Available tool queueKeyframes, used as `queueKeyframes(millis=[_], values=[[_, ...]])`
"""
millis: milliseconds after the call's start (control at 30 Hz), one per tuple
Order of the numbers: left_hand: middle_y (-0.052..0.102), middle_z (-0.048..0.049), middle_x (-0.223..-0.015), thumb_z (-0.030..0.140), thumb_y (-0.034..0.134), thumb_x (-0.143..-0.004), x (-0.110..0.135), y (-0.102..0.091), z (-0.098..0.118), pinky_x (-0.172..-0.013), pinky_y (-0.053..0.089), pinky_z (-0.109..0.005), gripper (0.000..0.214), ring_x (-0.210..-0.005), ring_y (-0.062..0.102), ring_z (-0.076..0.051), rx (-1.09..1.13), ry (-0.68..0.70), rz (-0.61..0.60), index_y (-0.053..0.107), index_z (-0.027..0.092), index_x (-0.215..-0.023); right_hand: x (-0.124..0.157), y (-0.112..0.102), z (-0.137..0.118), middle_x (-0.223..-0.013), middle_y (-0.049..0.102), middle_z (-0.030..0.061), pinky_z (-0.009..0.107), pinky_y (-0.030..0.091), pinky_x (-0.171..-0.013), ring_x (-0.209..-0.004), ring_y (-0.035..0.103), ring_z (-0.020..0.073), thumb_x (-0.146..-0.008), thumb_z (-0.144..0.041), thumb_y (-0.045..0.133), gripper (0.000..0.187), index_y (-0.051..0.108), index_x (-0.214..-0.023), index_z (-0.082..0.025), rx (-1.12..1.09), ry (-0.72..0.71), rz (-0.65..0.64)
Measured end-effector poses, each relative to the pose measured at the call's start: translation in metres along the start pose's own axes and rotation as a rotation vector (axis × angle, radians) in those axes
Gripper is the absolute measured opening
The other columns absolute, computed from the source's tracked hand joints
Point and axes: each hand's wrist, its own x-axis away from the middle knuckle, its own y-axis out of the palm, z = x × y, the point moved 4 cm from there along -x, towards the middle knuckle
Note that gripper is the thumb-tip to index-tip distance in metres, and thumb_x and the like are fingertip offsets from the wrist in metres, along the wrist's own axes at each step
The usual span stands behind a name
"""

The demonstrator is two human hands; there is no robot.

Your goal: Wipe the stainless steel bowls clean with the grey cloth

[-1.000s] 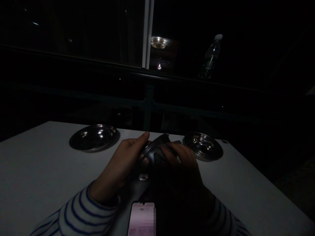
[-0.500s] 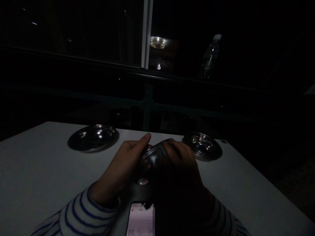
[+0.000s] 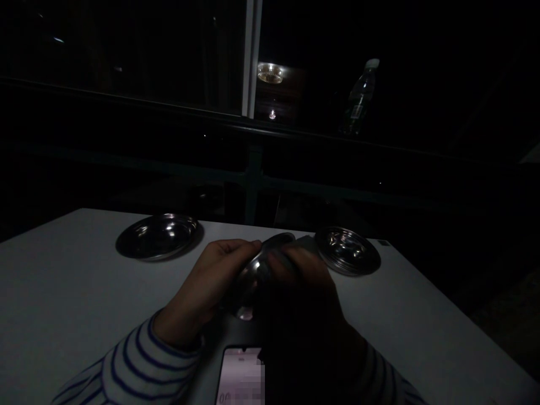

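Note:
A shiny metal bowl (image 3: 252,279) is tilted up between my two hands above the table, its rounded outside toward me. My left hand (image 3: 213,275) grips it from the left, the thumb lying along the rim. My right hand (image 3: 310,275) is curled against the bowl's right side, dark and slightly blurred. Under its fingers is a dark grey piece of cloth (image 3: 311,243), of which only an edge shows. Most of the right palm and the bowl's far side are in shadow or hidden.
A metal dish (image 3: 158,239) sits at the table's back left, and a stack of metal dishes (image 3: 348,251) at the back right. Below my hands lies a lit phone (image 3: 239,374) on the white table (image 3: 84,292). A plastic bottle (image 3: 360,95) stands beyond, by the dark window.
My right hand has shifted slightly left and down over the bowl, uncovering more of its far rim. The left thumb has lowered onto the rim. The dishes and phone have stayed put.

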Motion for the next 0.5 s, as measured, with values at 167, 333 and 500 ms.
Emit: queueKeyframes(millis=[167, 333, 500], values=[[0.056, 0.001, -0.049, 0.04, 0.062, -0.07, 0.001, -0.001, 0.002, -0.039, 0.034, -0.017, 0.028, -0.042, 0.049, -0.008, -0.012, 0.005, 0.018, 0.062, 0.014, -0.062, 0.002, 0.002, -0.015, -0.106, 0.059, 0.0075, 0.04, 0.038, -0.091, -0.104, 0.049, 0.021, -0.084, -0.022, 0.047, 0.031, 0.051, -0.114, -0.015, -0.054, -0.122, -0.009], [0.055, 0.001, -0.046, 0.04, 0.064, -0.069, 0.001, 0.002, 0.002, -0.038, 0.032, -0.017, 0.028, -0.039, 0.047, -0.008, 0.009, -0.021, -0.001, 0.06, 0.014, -0.059, 0.0, 0.001, 0.016, -0.109, 0.056, 0.0132, 0.039, 0.044, -0.082, -0.101, 0.05, 0.0229, -0.089, -0.028, 0.039, 0.031, 0.052, -0.112, -0.011, -0.03, 0.109, -0.035], [0.054, 0.0017, -0.045, 0.039, 0.061, -0.071, 0.0, 0.003, -0.001, -0.037, 0.031, -0.017, 0.03, -0.038, 0.046, -0.008, 0.024, -0.021, -0.004, 0.058, 0.014, -0.055, 0.003, 0.003, -0.011, -0.107, 0.058, 0.0103, 0.042, 0.04, -0.086, -0.105, 0.048, 0.0232, -0.087, -0.026, 0.042, 0.031, 0.052, -0.113, -0.012, -0.053, -0.093, -0.028]])
